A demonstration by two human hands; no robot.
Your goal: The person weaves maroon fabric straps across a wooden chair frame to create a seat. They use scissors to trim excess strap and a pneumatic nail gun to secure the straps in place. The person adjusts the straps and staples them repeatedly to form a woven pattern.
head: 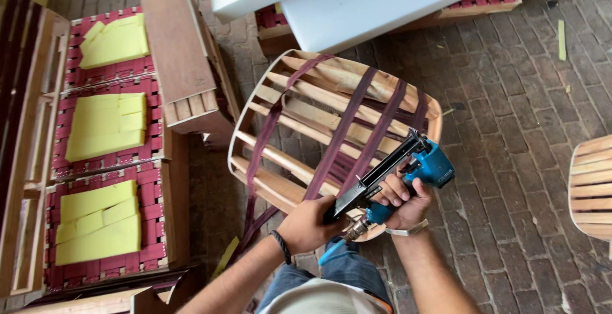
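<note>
A curved wooden chair frame (pixel 299 129) stands in front of me on the brick floor, with several maroon webbing straps (pixel 347 119) stretched across its slats. My right hand (pixel 405 199) grips the handle of a blue pneumatic staple gun (pixel 408 167), whose black magazine points down-left over the frame's near rail. My left hand (pixel 306 225) closes around the lower end of the magazine, by the brass air fitting and blue hose. A loose strap end hangs down at the frame's left side.
A wooden sofa frame (pixel 172 65) at left holds maroon webbing and yellow foam pads (pixel 105 126). White foam slabs (pixel 382 1) lie on another frame at the top. A second slatted frame (pixel 593 186) shows at the right edge. Brick floor (pixel 510 97) all around.
</note>
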